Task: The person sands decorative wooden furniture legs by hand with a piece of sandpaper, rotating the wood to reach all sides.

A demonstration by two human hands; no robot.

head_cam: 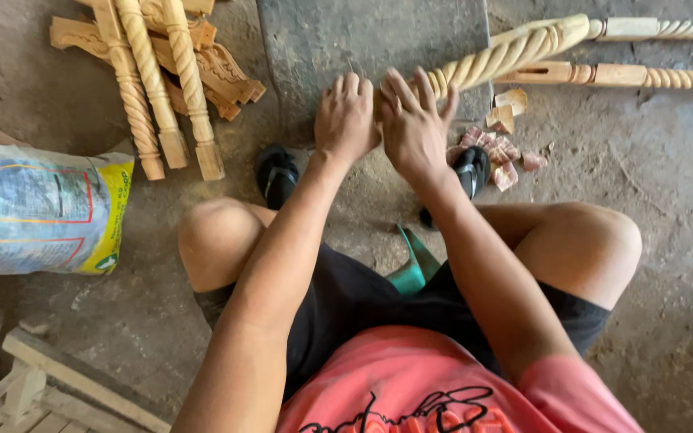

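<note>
I sit low over a concrete floor, knees apart. My left hand point(346, 116) and my right hand point(415, 124) lie side by side, pressed down on the near end of a spiral-carved wooden spindle point(507, 52) that runs up to the right. The end of the spindle is hidden under my fingers. Whether a small tool or sandpaper is under the hands cannot be seen.
A pile of carved twisted spindles point(154, 76) lies at the upper left. Two more spindles point(659, 76) lie at the upper right. Small wood offcuts point(503, 148) sit by my right foot. A printed sack point(38, 208) is at the left, wooden slats point(34, 385) at bottom left.
</note>
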